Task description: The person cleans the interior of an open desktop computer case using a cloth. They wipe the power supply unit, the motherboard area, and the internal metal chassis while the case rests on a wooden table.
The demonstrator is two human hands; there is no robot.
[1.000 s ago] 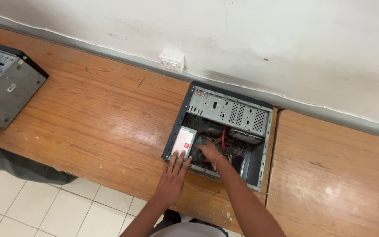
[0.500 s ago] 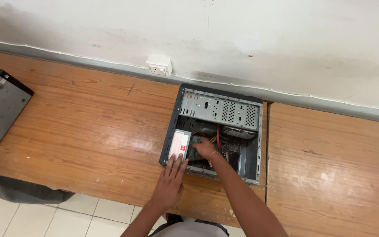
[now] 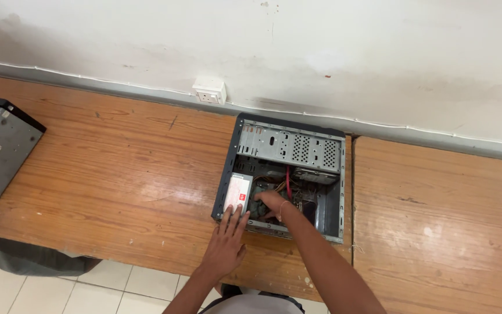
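Now the open computer case (image 3: 289, 145) surrounds the right hand (image 3: 271, 203).

Open computer case (image 3: 289, 174), apparently flat

- Scuffed white wall (image 3: 379, 52) up top, socket (image 3: 209, 91) on the grey trunking (image 3: 117, 90).
- 2 wooden desks (image 3: 117, 174) butted together.
- Pale floor tiles (image 3: 42, 291) below, dark cloth (image 3: 18, 256) lying there.
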